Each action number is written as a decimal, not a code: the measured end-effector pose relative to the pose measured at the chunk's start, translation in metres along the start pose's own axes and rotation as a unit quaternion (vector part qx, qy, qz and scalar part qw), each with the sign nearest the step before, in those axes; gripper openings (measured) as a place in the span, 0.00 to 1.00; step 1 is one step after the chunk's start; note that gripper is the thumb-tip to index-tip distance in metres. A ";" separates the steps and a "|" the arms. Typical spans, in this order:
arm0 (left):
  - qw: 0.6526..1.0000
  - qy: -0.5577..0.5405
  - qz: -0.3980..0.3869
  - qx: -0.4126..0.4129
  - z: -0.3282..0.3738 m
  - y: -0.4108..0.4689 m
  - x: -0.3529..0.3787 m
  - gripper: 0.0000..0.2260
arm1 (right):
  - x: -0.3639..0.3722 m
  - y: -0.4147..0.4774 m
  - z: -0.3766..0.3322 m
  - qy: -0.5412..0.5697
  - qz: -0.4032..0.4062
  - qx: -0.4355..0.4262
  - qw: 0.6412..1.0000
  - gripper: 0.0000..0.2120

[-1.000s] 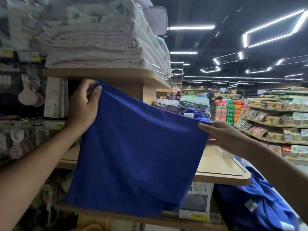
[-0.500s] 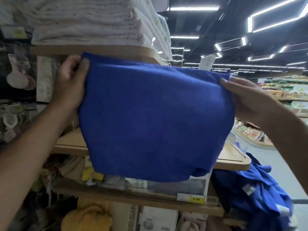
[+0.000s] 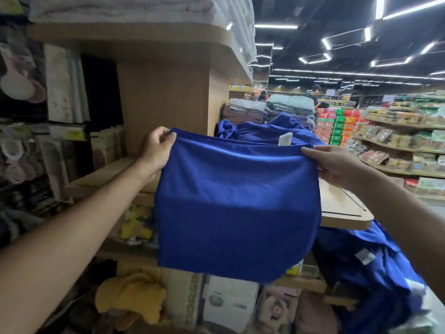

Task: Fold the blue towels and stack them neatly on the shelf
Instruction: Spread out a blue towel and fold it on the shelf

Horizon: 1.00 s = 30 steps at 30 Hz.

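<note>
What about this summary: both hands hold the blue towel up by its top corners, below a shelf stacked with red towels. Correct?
Not quite: the head view shows white towels, not red, stacked on the upper shelf. The rest stands: left hand and right hand hold the blue towel up by its top corners.

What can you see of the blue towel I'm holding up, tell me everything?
The blue towel is deep royal blue, plain, soft-looking cloth, no label showing. It hangs upright in the air, doubled over: two layers show along its top edge. The left hand pinches its upper left corner, the right hand its upper right, holding the top edge nearly straight. The lower part looks darker; the bottom right corner is rounded. It hangs in front of the wooden shelf; contact cannot be told.
</note>
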<state>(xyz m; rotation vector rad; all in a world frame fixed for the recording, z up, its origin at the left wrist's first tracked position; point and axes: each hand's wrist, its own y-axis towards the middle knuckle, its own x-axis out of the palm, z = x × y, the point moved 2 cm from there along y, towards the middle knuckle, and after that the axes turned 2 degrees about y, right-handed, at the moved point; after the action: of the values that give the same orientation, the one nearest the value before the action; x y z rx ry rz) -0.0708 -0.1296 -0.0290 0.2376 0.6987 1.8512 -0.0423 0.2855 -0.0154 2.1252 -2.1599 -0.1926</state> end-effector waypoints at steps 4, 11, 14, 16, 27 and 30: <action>0.979 0.189 0.059 0.041 -0.019 0.023 0.025 0.08 | 0.001 0.037 0.018 -0.108 0.044 -0.006 0.993 0.07; 0.898 0.417 0.049 0.135 -0.045 0.049 0.054 0.10 | -0.005 0.083 0.040 -0.374 0.156 -0.101 0.909 0.14; 0.894 0.437 -0.017 0.100 -0.064 0.057 0.065 0.07 | -0.006 0.091 0.055 -0.443 0.148 -0.091 0.880 0.10; 0.893 0.440 -0.080 0.052 -0.078 0.061 0.069 0.06 | -0.005 0.097 0.064 -0.489 0.122 -0.066 0.861 0.11; 0.887 0.435 -0.133 0.075 -0.002 0.008 0.057 0.05 | 0.020 0.050 0.024 -0.401 0.152 -0.186 0.884 0.09; 0.894 0.394 -0.144 0.160 0.030 -0.064 0.060 0.11 | 0.033 -0.011 0.011 -0.331 0.125 -0.246 0.903 0.03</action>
<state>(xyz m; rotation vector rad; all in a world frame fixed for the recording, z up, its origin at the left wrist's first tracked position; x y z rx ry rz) -0.0290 -0.0498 -0.0507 -0.4260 1.5122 1.5007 -0.0338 0.2527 -0.0287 1.6036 -2.3067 -1.4405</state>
